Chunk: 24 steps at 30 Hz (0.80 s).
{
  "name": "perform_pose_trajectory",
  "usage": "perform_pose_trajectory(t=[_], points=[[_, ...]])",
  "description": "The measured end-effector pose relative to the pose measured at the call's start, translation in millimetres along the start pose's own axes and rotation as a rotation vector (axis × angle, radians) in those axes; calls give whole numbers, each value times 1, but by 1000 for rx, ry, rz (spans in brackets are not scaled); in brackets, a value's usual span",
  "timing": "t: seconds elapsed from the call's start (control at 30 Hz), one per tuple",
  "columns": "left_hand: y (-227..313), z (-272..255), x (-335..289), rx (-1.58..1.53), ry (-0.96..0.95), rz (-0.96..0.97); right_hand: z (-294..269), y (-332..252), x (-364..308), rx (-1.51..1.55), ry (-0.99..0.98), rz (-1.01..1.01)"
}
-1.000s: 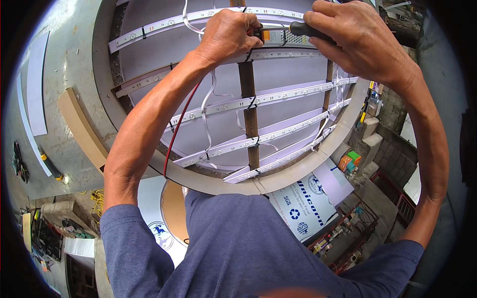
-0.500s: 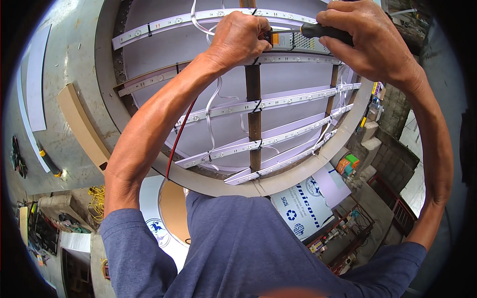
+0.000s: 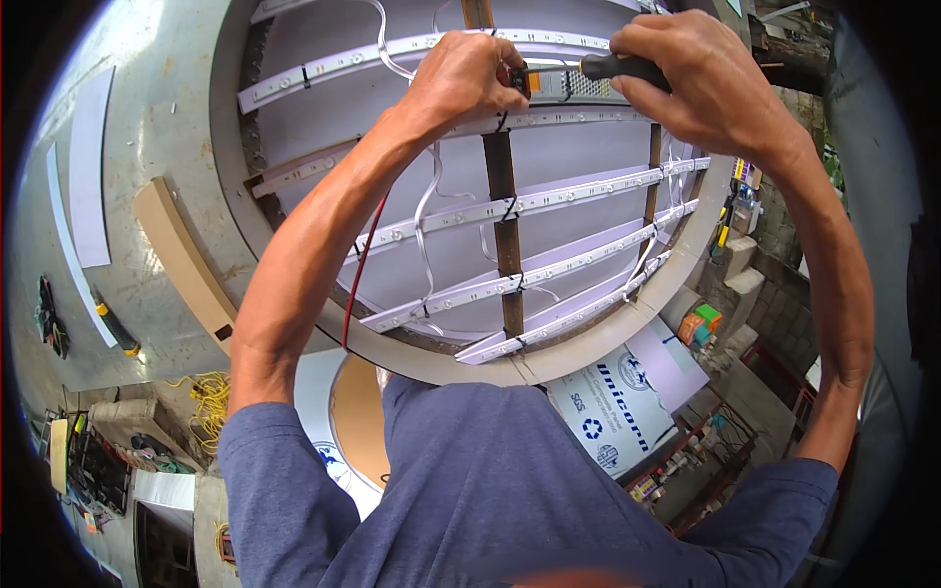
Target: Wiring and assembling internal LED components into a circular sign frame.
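My right hand point(image 3: 701, 83) grips the dark handle of a screwdriver point(image 3: 627, 70), held nearly level with its shaft pointing left. The shaft's tip reaches a small dark terminal block with an orange part point(image 3: 524, 81), at the end of a perforated metal power supply point(image 3: 588, 86). Against that block, the fingers of my left hand point(image 3: 470, 73) are closed; what they pinch is hidden. A dark red cable point(image 3: 363, 260) runs up from the frame's near rim and passes behind my left forearm. LED strips point(image 3: 441, 223) cross the round frame point(image 3: 578, 361), tied to dark bars.
On the metal table at left lie a curved tan strip point(image 3: 181, 260), pale strips point(image 3: 93, 167), a yellow-black cutter point(image 3: 118, 328) and dark pliers point(image 3: 51, 318). Yellow cord point(image 3: 209, 407) hangs by the table's edge. A printed panel point(image 3: 613, 412) sits below the frame at right.
The whole view has shifted slightly, with the frame and table appearing a little farther right. Both hands stay at the terminal block, and the screwdriver is still held level against it.
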<state>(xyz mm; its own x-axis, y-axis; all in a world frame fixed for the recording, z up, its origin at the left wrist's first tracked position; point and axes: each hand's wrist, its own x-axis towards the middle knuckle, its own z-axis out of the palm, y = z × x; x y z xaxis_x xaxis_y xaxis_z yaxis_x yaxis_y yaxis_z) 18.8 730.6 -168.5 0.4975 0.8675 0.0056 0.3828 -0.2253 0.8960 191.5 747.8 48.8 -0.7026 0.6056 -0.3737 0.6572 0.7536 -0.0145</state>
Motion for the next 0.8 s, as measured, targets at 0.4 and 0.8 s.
perform_pose_trajectory(t=[0.4, 0.8], points=[[0, -12, -33, 184, 88, 164, 44, -14, -101, 1568, 623, 532], [-2, -1, -25, 523, 98, 258, 144, -108, -115, 2243, 732, 565]])
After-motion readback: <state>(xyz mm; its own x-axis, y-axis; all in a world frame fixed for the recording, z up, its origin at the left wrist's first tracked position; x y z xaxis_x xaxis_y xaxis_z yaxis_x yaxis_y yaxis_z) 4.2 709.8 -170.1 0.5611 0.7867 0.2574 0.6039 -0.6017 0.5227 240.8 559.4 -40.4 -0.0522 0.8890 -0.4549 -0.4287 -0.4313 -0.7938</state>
